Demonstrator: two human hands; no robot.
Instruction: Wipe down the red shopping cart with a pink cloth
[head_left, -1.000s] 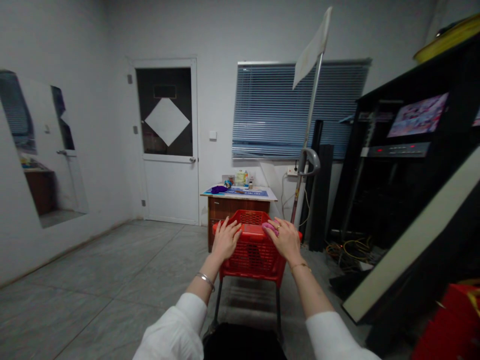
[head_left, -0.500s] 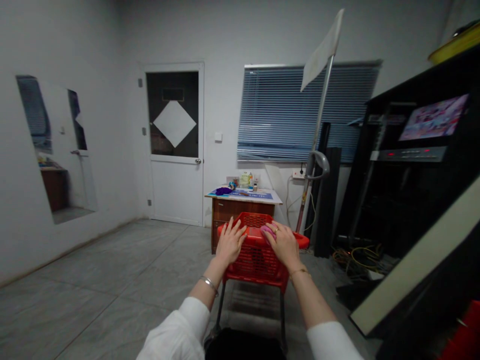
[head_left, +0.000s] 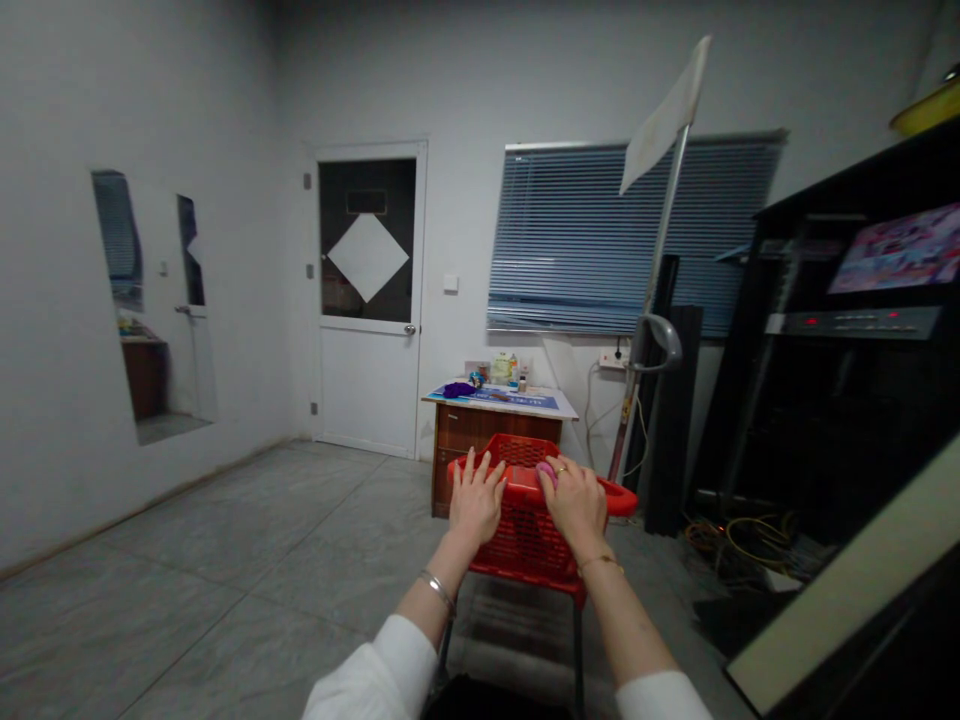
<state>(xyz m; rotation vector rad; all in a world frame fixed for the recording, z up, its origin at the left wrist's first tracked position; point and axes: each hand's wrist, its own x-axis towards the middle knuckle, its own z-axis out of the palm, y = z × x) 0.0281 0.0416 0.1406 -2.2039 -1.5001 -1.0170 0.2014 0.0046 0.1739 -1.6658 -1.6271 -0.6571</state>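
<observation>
A red shopping cart (head_left: 523,545) stands right in front of me, its handle (head_left: 618,499) towards me. My left hand (head_left: 474,505) rests on the left part of that handle with its fingers stretched out and spread. On the right part, my right hand (head_left: 579,508) is closed around a small pink cloth (head_left: 547,472), pressing it against the handle. Most of the cloth is hidden under the fingers, and its exact kind is hard to make out. The cart's far basket wall shows between and beyond my hands.
Beyond the cart is a wooden desk (head_left: 450,440) with a purple cloth (head_left: 459,390) and several small bottles. A pole with a white sign (head_left: 664,120) rises behind it. Right are a black rack (head_left: 810,400) and cables (head_left: 757,540); left are a door (head_left: 367,385) and mirror (head_left: 157,360).
The whole scene has shifted rightward and slightly down in view, as my head turned a little left. Both hands stay on the cart handle, the right with the pink cloth.
</observation>
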